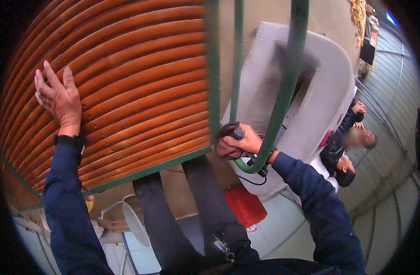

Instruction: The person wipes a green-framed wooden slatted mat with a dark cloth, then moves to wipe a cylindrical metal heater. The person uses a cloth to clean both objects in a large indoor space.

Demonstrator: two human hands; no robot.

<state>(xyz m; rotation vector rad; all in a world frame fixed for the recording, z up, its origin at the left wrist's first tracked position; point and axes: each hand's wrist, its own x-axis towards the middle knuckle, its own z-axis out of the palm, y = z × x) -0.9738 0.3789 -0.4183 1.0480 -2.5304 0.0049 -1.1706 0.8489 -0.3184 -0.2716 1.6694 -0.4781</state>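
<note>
My left hand (60, 97) lies with its fingers spread on a panel of orange-brown rounded slats (141, 78), at the left. The slats look like varnished wood or bamboo and have small dark holes. My right hand (247, 139) is closed around a crumpled dark brownish cloth (228, 145). It holds the cloth at the panel's lower right corner, beside the green metal frame (212, 68). A bent green tube (290, 73) passes in front, near my right wrist. Whether the cloth wraps a bar there, I cannot tell.
A grey-white vehicle (331, 87) with a dark window stands beyond the green tubes. Two people (340, 153) are at the right, by a corrugated wall (393, 82). A red container (245, 206) and a round white disc (134, 224) are near my legs. Yellow cobs (358, 16) hang at the top right.
</note>
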